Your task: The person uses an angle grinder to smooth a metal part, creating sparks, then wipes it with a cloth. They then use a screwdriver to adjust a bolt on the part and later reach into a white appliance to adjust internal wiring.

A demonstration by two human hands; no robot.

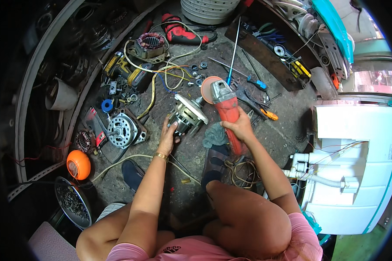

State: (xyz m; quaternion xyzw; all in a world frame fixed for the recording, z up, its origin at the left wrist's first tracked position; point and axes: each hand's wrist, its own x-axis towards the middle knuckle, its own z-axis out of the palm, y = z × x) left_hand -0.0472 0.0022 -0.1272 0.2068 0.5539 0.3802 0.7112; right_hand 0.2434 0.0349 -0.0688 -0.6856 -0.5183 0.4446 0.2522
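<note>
My left hand (167,139) is closed around a metal electric motor (188,115), tilted with its shaft end up toward the right. In my right hand (240,126) is a red angle grinder (226,108), gripped by its body with the grey head pointing away from me. Its reddish-brown disc (209,89) sits beside the motor's shaft; whether the two touch I cannot tell. A grey-green rag (215,135) lies on the floor between my hands, near my foot.
At the left are another motor (122,130), an orange ball-shaped container (78,165) and a bowl of screws (73,201). Beyond lie a yellow cordless drill (128,71), a red power tool (178,32) and loose cables. Screwdrivers (257,82) and a white appliance (353,169) are right.
</note>
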